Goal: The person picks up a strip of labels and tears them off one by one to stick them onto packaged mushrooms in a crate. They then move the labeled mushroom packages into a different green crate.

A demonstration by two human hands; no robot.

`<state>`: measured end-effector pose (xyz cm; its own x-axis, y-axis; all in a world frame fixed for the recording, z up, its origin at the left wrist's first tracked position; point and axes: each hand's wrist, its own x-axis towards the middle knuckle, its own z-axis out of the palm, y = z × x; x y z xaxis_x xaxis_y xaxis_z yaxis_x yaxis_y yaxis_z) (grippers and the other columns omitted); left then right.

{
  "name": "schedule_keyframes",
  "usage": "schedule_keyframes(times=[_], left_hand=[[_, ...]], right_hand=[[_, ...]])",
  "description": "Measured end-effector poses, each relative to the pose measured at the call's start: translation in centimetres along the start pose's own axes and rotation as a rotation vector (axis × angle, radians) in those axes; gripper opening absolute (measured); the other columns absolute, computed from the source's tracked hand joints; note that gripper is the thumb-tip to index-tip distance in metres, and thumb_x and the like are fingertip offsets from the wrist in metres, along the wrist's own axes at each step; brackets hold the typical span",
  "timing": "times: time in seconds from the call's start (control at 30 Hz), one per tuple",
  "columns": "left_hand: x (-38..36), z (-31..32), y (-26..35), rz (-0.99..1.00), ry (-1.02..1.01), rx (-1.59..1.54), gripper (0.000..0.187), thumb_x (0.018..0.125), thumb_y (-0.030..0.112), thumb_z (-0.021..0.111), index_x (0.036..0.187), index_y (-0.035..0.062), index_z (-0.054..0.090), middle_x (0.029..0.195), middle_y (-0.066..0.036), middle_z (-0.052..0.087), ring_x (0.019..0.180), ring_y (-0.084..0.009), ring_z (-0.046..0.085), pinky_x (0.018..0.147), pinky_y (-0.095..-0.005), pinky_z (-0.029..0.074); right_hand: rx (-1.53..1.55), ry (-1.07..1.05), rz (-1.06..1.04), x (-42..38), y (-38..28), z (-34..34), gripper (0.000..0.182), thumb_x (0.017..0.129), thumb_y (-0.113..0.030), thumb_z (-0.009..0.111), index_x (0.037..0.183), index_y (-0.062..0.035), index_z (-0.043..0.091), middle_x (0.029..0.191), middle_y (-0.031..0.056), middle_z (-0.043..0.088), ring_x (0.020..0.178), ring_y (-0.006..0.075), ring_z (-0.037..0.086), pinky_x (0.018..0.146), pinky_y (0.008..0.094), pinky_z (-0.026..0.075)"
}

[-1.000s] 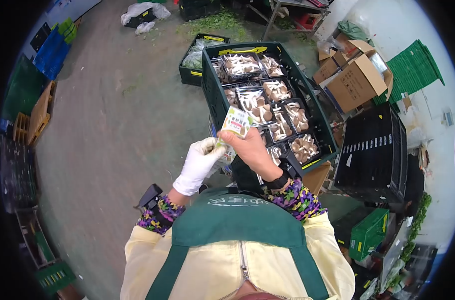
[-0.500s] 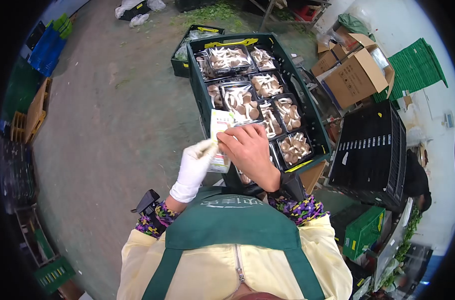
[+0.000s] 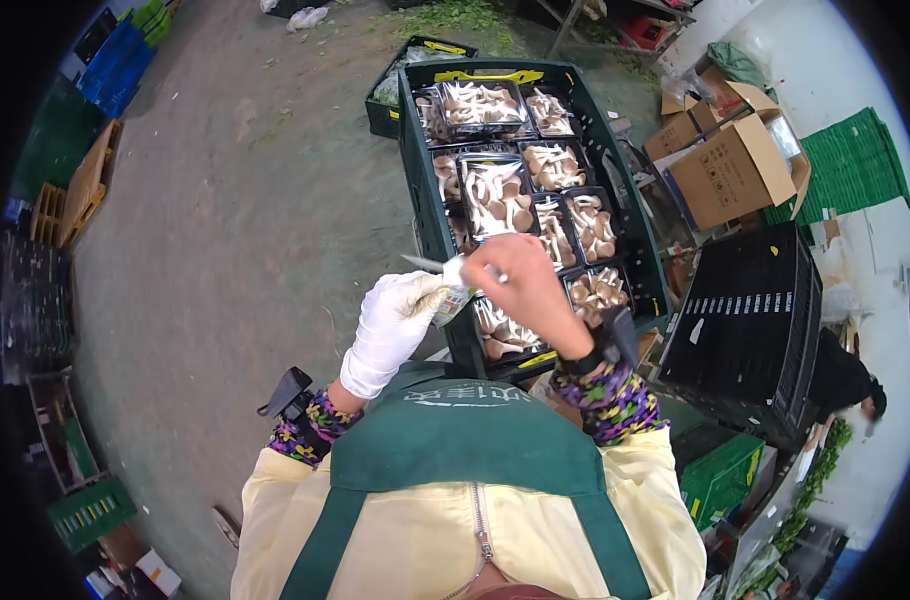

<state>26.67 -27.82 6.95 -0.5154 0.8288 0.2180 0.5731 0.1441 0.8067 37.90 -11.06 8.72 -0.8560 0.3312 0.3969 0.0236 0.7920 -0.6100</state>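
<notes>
1. Head view: left hand (image 3: pixel 387 318), white-gloved, thumb and fingers pinched together on a printed label strip (image 3: pixel 449 306).
2. Right hand (image 3: pixel 527 285), bare, blurred, fingers curled inward. Tips meet the strip's pale upper end; cannot tell whether they grasp it or only touch it.
3. Label strip sits between the two hands, in front of the apron (image 3: pixel 465 428), over the near left edge of a dark green crate (image 3: pixel 427 215). White edge juts out past the left hand's fingertips; print faces up, too small to read.
4. Crate holds black trays of pale-stemmed, brown-capped mushrooms. One wrapped tray (image 3: pixel 497 196) stands stacked above its neighbours, just beyond the hands. Yellow handle (image 3: pixel 490 77) on crate's far end.
5. Smaller crate (image 3: pixel 382 118) on the floor, just past the big one's far left corner.
6. To the right: open cardboard box (image 3: pixel 732 172), black crates (image 3: pixel 737 315), and a dark-clothed person (image 3: pixel 843 372) beyond them.
</notes>
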Motion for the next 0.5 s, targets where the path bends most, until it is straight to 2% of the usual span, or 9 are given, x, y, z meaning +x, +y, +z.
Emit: schedule_keyframes(times=[0.03,0.07,0.13,0.2,0.23,0.27,0.33,0.43,0.5], left_hand=[[-0.1,-0.2,-0.1,0.036,-0.025,-0.005,0.018,0.082,0.006,0.061,0.099,0.0051,0.068,0.087,-0.013,0.067,0.076,-0.0249,0.064,0.071,-0.0315,0.050],[-0.3,-0.2,-0.5,0.040,-0.022,-0.003,0.018,0.082,0.006,0.061,0.099,0.0051,0.068,0.087,-0.013,0.067,0.076,-0.0249,0.064,0.071,-0.0315,0.050],[-1.5,0.4,-2.6,-0.150,0.073,-0.209,0.020,0.082,0.008,0.062,0.100,0.0059,0.068,0.086,-0.014,0.067,0.073,-0.0299,0.063,0.066,-0.0336,0.050],[-1.9,1.4,-4.0,-0.061,0.091,-0.157,0.029,0.079,0.010,0.062,0.109,0.0087,0.065,0.080,-0.014,0.065,0.067,-0.0316,0.061,0.060,-0.0353,0.049],[-1.7,1.5,-3.0,0.026,0.042,-0.026,0.034,0.078,0.011,0.063,0.112,0.0094,0.063,0.076,-0.012,0.064,0.065,-0.0314,0.060,0.059,-0.0371,0.048],[-1.6,1.7,-1.8,0.113,-0.012,0.106,0.039,0.076,0.012,0.064,0.115,0.0101,0.060,0.073,-0.011,0.063,0.062,-0.0313,0.060,0.058,-0.0390,0.047],[-1.2,2.2,-0.9,0.204,-0.065,0.238,0.045,0.074,0.013,0.065,0.119,0.0108,0.058,0.069,-0.010,0.062,0.060,-0.0311,0.059,0.057,-0.0408,0.047],[-0.7,2.7,-0.8,0.279,-0.032,0.270,0.020,0.075,0.016,0.068,0.094,0.0109,0.063,0.068,-0.012,0.060,0.059,-0.0316,0.057,0.056,-0.0418,0.044],[-0.2,2.1,0.3,0.309,-0.021,0.246,0.018,0.076,0.016,0.068,0.093,0.0111,0.063,0.068,-0.012,0.060,0.058,-0.0315,0.057,0.055,-0.0417,0.044]], right_hand=[[0.278,-0.054,0.210,0.4,1.0,-0.6,0.006,0.081,-0.010,0.064,0.082,-0.0044,0.065,0.077,0.0050,0.063,0.075,0.0197,0.062,0.073,0.0319,0.047],[0.226,0.155,0.192,0.8,2.5,-1.5,0.007,0.083,-0.005,0.058,0.084,-0.0006,0.063,0.076,0.0093,0.064,0.068,0.0211,0.062,0.063,0.0295,0.048],[-0.029,0.543,0.365,2.3,3.1,-5.1,0.005,0.080,-0.005,0.065,0.081,-0.0019,0.062,0.071,0.0076,0.062,0.072,0.0196,0.062,0.068,0.0317,0.047],[-0.545,0.598,-0.035,2.6,2.6,-6.7,0.011,0.072,-0.006,0.070,0.078,-0.0075,0.062,0.072,0.0028,0.061,0.073,0.0184,0.060,0.071,0.0341,0.043],[-0.596,0.484,-0.263,2.3,0.9,-6.5,0.019,0.063,-0.007,0.072,0.078,-0.0134,0.062,0.074,-0.0010,0.061,0.072,0.0163,0.058,0.072,0.0357,0.040],[-0.641,0.331,-0.323,1.4,-0.4,-5.2,0.021,0.059,-0.010,0.071,0.078,-0.0147,0.062,0.075,-0.0030,0.060,0.072,0.0144,0.058,0.076,0.0358,0.040],[-0.513,0.130,-0.503,-1.0,-0.9,-2.0,0.019,0.066,-0.017,0.070,0.085,-0.0156,0.063,0.081,-0.0025,0.060,0.081,0.0152,0.059,0.087,0.0411,0.040],[-0.319,-0.013,-0.407,-1.5,-1.1,-1.9,0.021,0.073,-0.022,0.071,0.091,-0.0142,0.065,0.087,0.0006,0.062,0.087,0.0164,0.060,0.096,0.0409,0.038],[-0.051,0.051,0.089,-0.6,0.7,-3.1,0.028,0.076,-0.028,0.073,0.095,-0.0086,0.065,0.091,0.0013,0.064,0.089,0.0157,0.060,0.092,0.0358,0.041]])
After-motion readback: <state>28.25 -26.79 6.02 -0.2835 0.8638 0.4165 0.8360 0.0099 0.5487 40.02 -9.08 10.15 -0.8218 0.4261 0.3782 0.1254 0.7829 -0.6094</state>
